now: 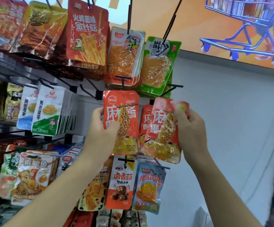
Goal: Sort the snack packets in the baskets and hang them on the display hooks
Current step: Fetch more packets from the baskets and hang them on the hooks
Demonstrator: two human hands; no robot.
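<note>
An orange-red glossy plastic snack packet is pinched upright by the right hand just before matching hung packets, while its twin is gripped by the left hand.

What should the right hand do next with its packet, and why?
Probably straighten the tilted packet in the right hand and hang it in front of the matching packet behind it; same kind, and it seems not yet hung.

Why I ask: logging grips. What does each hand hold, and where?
Left hand grips the left orange packet by its left edge; right hand pinches the right orange packet near its upper right corner.
</note>
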